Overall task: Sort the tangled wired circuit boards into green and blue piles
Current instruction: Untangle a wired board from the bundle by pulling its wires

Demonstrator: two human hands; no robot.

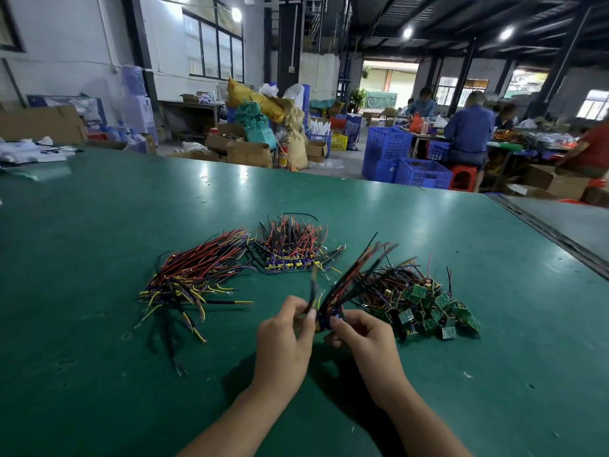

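Plainly, both hands meet over the near middle of the green counter (99, 225). The left grip (285, 338) and the right grip (362, 338) are each closed by the fingertips on a held bundle (333, 298) of wired boards. Its blue board end sits low between the two thumbs. Its long axis slants up and away, with the red and black wires fanning toward the far right; the wire tips are blurred.

Three heaps lie on the counter beyond the hands. The left heap (194, 278) stretches from near left to far right, boards at the near-left end and wire ends toward the far right. The middle heap (290, 250) has blue boards along its near edge and wires bristling up and away. The green pile (425, 305) sits just right of the held bundle, its green boards toward the near right and its wires toward the far left.

The counter is glossy, scuffed, and reflects ceiling lamps. Behind it is a workshop hall with blue crates (389, 150), cardboard boxes (247, 153), stuffed sacks, tall windows, and seated people at benches on the far right.
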